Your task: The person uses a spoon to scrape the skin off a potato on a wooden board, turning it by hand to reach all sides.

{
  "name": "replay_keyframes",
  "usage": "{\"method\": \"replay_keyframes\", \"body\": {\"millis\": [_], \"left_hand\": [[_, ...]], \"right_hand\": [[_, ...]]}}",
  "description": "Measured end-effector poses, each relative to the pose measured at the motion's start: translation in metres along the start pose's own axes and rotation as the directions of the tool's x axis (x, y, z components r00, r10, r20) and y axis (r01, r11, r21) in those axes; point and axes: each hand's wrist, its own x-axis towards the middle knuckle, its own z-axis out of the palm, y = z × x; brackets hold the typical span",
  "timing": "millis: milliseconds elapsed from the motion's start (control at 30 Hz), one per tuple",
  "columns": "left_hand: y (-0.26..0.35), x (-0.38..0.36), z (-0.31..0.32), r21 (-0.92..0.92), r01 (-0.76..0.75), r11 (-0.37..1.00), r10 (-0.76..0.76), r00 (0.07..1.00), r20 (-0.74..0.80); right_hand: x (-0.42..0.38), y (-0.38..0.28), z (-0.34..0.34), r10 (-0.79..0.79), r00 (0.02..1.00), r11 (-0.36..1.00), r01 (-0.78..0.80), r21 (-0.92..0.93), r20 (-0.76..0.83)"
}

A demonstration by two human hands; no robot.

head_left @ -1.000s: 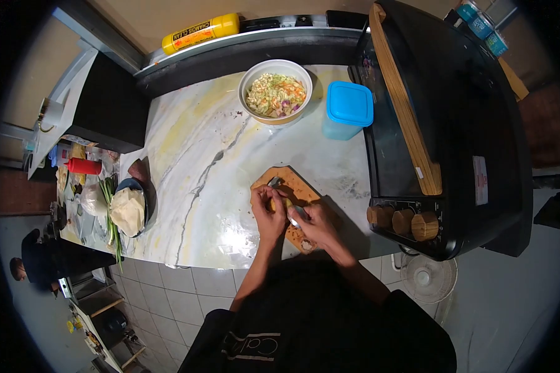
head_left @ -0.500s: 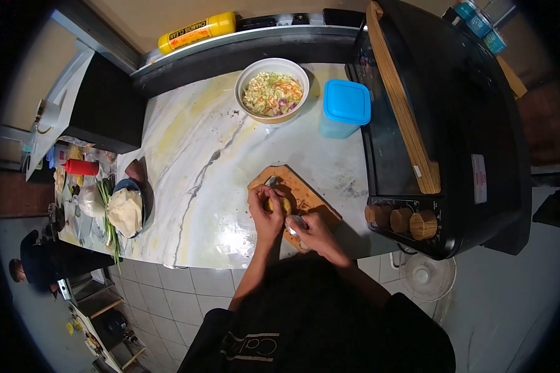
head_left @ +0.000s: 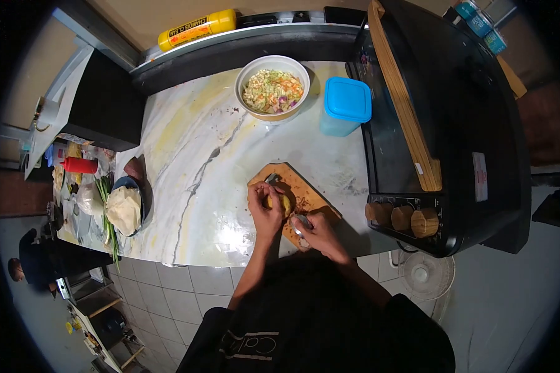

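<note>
A wooden cutting board (head_left: 320, 207) lies at the counter's front edge, with brown scraps scattered on it. Above it, my left hand (head_left: 267, 208) is closed around a small yellowish piece of food (head_left: 284, 204). My right hand (head_left: 320, 235) is closed on a small metallic tool (head_left: 301, 224), close to the yellow piece; its exact kind is hard to make out. Another small grey metallic object (head_left: 272, 178) rests at the top of the board, just beyond my left fingers.
Behind the board are a bowl of shredded vegetables (head_left: 272, 90) and a blue-lidded container (head_left: 347, 101). A black oven (head_left: 454, 124) stands right. At left are a plate with a pale mound (head_left: 124, 210), green onions (head_left: 109, 224) and a red bottle (head_left: 79, 165). Someone (head_left: 34, 261) is far left.
My right hand has shifted slightly right, away from the yellow piece, with the tool still in it. My left hand has barely moved.
</note>
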Motion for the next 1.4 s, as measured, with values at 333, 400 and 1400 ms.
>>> {"method": "replay_keyframes", "body": {"millis": [333,400,1400], "left_hand": [[-0.002,-0.005,-0.004,-0.009,0.005,1.0,-0.005,1.0,-0.011],[0.001,-0.001,0.001,-0.002,-0.009,1.0,0.009,1.0,-0.007],[0.0,0.0,-0.001,-0.04,-0.013,0.999,0.013,1.0,0.0]], "right_hand": [[0.016,0.005,0.005,-0.097,0.995,0.992,0.097,-0.075,0.005],[0.015,0.003,0.004,-0.12,0.993,0.992,0.12,-0.041,0.011],[0.016,-0.002,0.004,-0.219,0.974,0.962,0.207,-0.178,-0.051]]}}
